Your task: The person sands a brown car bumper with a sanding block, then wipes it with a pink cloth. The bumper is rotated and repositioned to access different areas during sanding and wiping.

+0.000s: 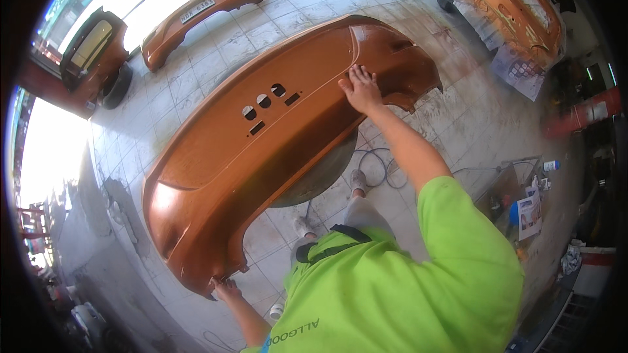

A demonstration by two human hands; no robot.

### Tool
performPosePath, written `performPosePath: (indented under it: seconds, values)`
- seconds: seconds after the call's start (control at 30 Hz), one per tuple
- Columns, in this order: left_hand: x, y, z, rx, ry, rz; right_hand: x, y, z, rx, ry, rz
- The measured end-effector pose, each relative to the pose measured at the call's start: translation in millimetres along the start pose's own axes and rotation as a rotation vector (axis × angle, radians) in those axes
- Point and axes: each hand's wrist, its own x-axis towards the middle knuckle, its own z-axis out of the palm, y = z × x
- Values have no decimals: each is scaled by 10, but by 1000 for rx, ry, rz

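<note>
A large orange car bumper [216, 117] lies slantwise in front of me, with several cut-outs near its middle. My right hand [362, 88] rests flat on its surface toward the far right end, fingers spread. At the near left end, my left hand [226, 289] grips the bumper's lower corner, thumb and fingers at the edge; part of that grip is hidden. A dark round support [324, 173] shows beneath the bumper.
Another orange bumper [203, 16] with a plate stands at the far left, beside a car tailgate [95, 52]. A partly masked orange car body [517, 10] is at the far right. A hose [373, 157] coils on the tiled floor near my feet. Papers [528, 214] lie right.
</note>
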Motion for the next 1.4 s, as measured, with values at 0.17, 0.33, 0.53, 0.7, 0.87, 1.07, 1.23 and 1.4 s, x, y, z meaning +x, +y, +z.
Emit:
performPosePath:
  seconds: [0.17,0.33,0.53,0.7,0.87,1.07,1.23,1.4]
  values:
    - [-1567,439,1579,485,116,1170,-360,-378,-83,323,-23,-706]
    - [-2737,352,3133,1006,-527,1675,992,829,68,492,-153,-735]
    - [-3285,9,3665,1355,-667,1857,2260,1554,405,144,-430,-566]
    - [-3164,-5,3659,1286,-598,1861,2102,811,588,-166,-565,-166]
    - [-2987,63,3621,1211,-591,1895,2059,-149,776,-248,-556,206]
    - [-2777,87,3595,1117,-677,1900,790,-2782,818,-12,-618,-309]
    - [-2455,397,3234,916,-878,1882,631,-3737,791,145,-734,-1085]
    - [-1686,885,2448,997,-505,1625,1306,-1821,757,-74,-554,-838]
